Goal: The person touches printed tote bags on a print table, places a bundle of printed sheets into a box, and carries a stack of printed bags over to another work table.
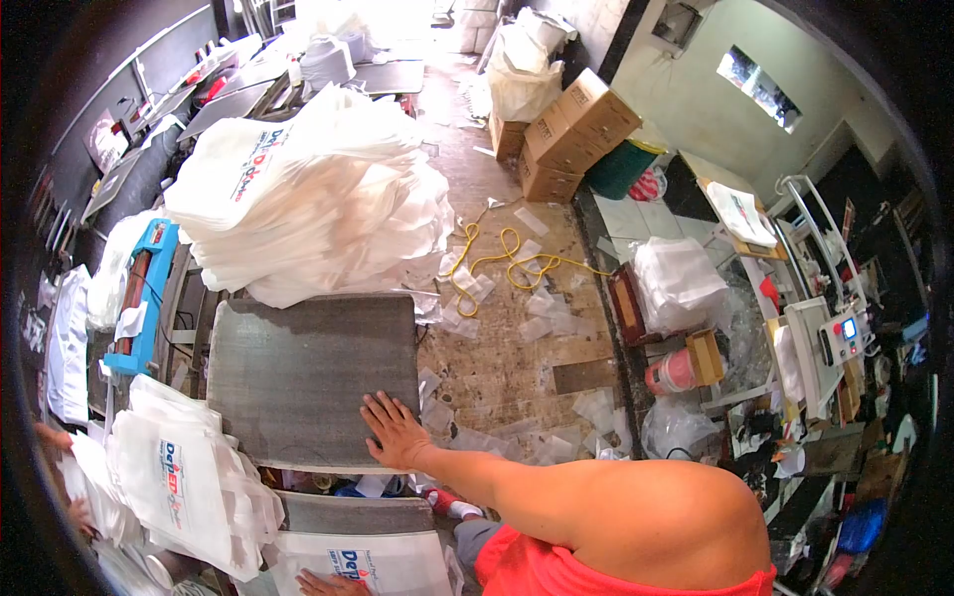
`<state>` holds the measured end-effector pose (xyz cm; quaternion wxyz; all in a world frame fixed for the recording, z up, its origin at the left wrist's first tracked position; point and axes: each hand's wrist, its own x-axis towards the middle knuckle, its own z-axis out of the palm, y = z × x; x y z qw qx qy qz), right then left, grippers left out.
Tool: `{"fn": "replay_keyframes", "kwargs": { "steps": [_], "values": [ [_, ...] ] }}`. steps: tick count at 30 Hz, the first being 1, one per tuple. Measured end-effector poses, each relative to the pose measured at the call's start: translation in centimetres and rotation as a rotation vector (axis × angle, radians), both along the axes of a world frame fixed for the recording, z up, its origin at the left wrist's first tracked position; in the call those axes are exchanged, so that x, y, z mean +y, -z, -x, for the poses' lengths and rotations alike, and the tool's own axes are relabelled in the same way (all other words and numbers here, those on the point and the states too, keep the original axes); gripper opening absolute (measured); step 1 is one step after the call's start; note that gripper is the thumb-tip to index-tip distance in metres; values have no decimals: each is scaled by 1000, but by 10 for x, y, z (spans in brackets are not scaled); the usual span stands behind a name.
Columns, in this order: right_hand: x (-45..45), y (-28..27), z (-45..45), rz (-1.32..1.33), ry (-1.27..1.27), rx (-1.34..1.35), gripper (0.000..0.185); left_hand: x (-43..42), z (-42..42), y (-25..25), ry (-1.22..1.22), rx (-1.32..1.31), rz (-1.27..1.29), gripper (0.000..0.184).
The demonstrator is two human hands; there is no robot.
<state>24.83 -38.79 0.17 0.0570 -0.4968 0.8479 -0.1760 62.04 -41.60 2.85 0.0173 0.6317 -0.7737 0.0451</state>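
Note:
My right hand (pixel 397 433) lies with its fingers spread on the near right corner of a dark grey flat board (pixel 313 372). At the bottom edge, my left hand (pixel 333 584) rests flat on a white printed sheet (pixel 407 556) with blue lettering, which looks like fabric; part of this hand is cut off by the frame. Under that sheet is a second grey board (pixel 353 517). To the left of it sits a loose stack of white printed sheets (pixel 184 487) with blue and red lettering.
Another person's hand (pixel 55 437) shows at the far left beside white sheets. A large white pile (pixel 308 199) stands beyond the board. A blue machine frame (pixel 149 298) is at left. Yellow cord (pixel 512 260) and scraps lie on the floor; cardboard boxes (pixel 581 124) stand behind.

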Motion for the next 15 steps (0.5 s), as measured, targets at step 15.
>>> {"fn": "replay_keyframes", "kwargs": {
  "steps": [15],
  "values": [
    [1, -5, 0, 47, 19, 25, 65, 0, -1, 4, 24, -5, 54, 67]
  ]
}}
